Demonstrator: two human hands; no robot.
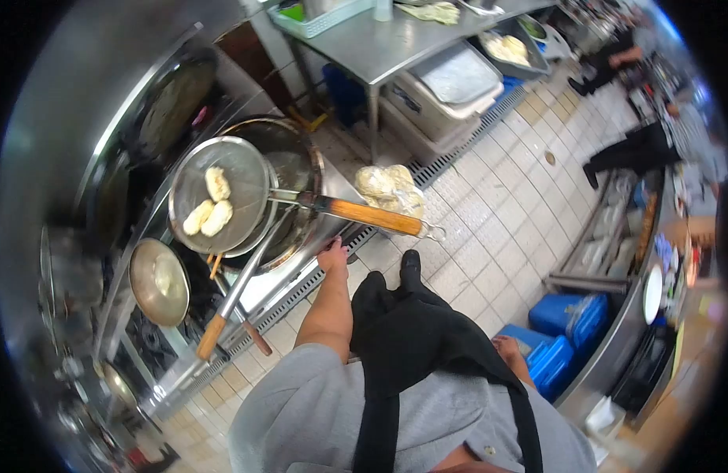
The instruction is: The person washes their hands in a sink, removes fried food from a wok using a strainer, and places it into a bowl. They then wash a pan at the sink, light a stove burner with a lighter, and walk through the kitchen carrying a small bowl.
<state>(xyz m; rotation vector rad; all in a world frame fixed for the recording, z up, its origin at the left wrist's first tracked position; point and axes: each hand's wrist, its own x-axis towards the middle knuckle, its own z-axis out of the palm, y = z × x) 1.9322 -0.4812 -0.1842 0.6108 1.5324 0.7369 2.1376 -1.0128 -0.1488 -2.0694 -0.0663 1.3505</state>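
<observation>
My left hand (333,255) rests on the front edge of the steel stove (297,276), fingers spread, holding nothing. Just above it a round mesh strainer (222,206) lies across a dark wok (294,162), its wooden handle (372,215) sticking out past the stove edge, untouched. Three pale fried pieces (208,206) sit in the strainer. My right hand (509,347) hangs by my hip beside my black apron (411,339); its fingers are hidden.
A wooden-handled ladle (222,315) leans on the stove beside a small round pan (159,282). A bagged bundle (391,189) lies by the floor drain. A steel table (395,39) stands ahead, with blue crates (565,331) to the right. Other people (632,150) work further down the tiled aisle.
</observation>
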